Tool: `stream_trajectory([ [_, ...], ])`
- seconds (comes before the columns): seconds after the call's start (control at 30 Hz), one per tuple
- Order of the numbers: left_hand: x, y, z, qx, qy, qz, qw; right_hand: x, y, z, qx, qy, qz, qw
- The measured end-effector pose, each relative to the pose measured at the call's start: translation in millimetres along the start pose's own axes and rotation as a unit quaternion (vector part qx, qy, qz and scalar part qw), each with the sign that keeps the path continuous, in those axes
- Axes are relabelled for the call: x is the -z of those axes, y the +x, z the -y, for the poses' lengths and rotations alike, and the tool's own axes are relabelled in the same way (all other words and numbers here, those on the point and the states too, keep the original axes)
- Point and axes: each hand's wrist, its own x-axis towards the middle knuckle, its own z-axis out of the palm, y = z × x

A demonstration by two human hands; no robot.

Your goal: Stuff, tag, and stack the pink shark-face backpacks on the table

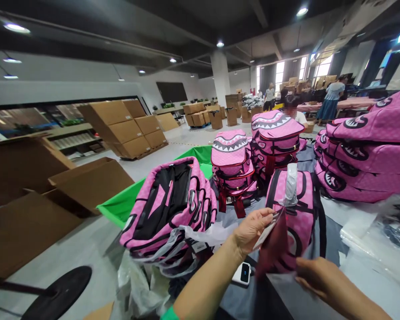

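Observation:
My left hand (253,231) pinches a white hang tag (268,229) at the top of a dark red strip (271,246). My right hand (313,278) is low beside that strip, over a clear plastic sheet (283,289), and I cannot tell whether it grips anything. Just behind both hands stands a pink backpack (295,218) with black trim and a plastic wrap at its top. A white-and-black small device (242,273) lies under my left forearm. To the left, another pink backpack (166,204) lies partly in a clear bag.
Stacks of pink shark-mouth backpacks (233,164) stand ahead, with a larger pile (363,151) at right. Flattened cardboard boxes (26,222) and a green cloth (126,204) lie left. Palletised cartons (123,129) fill the hall behind, and co-workers (330,100) stand at the far tables.

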Motion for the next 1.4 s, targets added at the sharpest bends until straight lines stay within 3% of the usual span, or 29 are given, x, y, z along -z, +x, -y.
stream_trajectory([
  [0.07, -0.7, 1.7, -1.0, -0.013, 0.022, 0.031, 0.999, 14.7, 28.6, 15.2, 0.041, -0.071, -0.093, 0.992],
  [0.13, 0.9, 0.3, 1.9, -0.029, 0.094, 0.069, 0.993, 30.4, 48.2, 22.3, 0.050, -0.171, -0.218, 0.959],
  [0.2, 4.7, -3.0, 7.0, -0.068, 0.222, 0.099, 0.968, 41.3, 58.3, 22.8, 0.041, -0.240, -0.288, 0.926],
  [0.23, 7.1, -4.9, 10.5, -0.100, 0.308, 0.107, 0.940, 44.4, 60.3, 21.6, 0.025, -0.254, -0.301, 0.919],
  [0.3, 11.7, -8.0, 19.7, -0.188, 0.502, 0.098, 0.839, 46.8, 60.4, 18.7, -0.028, -0.248, -0.302, 0.920],
  [0.4, 15.9, -9.0, 37.1, -0.316, 0.704, 0.041, 0.635, 47.8, 57.6, 17.6, -0.121, -0.218, -0.265, 0.932],
  [0.43, 16.3, -7.9, 42.0, -0.352, 0.724, 0.003, 0.594, 48.5, 57.6, 18.2, -0.138, -0.211, -0.253, 0.934],
  [0.47, 16.1, -6.0, 45.4, -0.379, 0.723, -0.041, 0.576, 49.4, 58.3, 19.1, -0.150, -0.207, -0.247, 0.935],
  [0.53, 14.4, 0.5, 46.8, -0.409, 0.680, -0.128, 0.595, 51.7, 61.5, 20.7, -0.161, -0.203, -0.238, 0.936],
  [0.6, 11.9, 9.7, 41.4, -0.399, 0.612, -0.178, 0.659, 53.7, 65.2, 20.9, -0.154, -0.201, -0.233, 0.939],
  [0.73, 8.1, 26.8, 27.7, -0.351, 0.492, -0.170, 0.779, 55.2, 63.4, 16.8, -0.123, -0.200, -0.247, 0.940],
  [0.83, 6.4, 32.0, 26.9, -0.341, 0.435, -0.173, 0.815, 52.8, 51.8, 11.7, -0.111, -0.178, -0.249, 0.946],
  [0.9, 3.5, 33.0, 28.9, -0.341, 0.433, -0.205, 0.809, 51.0, 43.9, 7.6, -0.118, -0.149, -0.235, 0.953],
  [1.0, -5.1, 35.4, 27.3, -0.345, 0.493, -0.249, 0.759, 53.2, 40.6, 0.2, -0.151, -0.084, -0.187, 0.967],
  [1.07, -11.9, 39.5, 20.7, -0.340, 0.542, -0.248, 0.727, 60.2, 47.0, -4.1, -0.173, -0.037, -0.156, 0.972],
  [1.23, -22.5, 53.4, -3.7, -0.281, 0.633, -0.233, 0.683, 85.0, 80.9, -7.6, -0.182, 0.052, -0.104, 0.976],
  [1.3, -24.1, 53.9, -9.9, -0.264, 0.660, -0.221, 0.667, 91.3, 92.1, -6.7, -0.204, 0.134, -0.049, 0.968],
  [1.4, -25.2, 47.6, -13.8, -0.254, 0.676, -0.201, 0.661, 94.7, 102.5, -2.1, -0.242, 0.274, 0.028, 0.930],
])
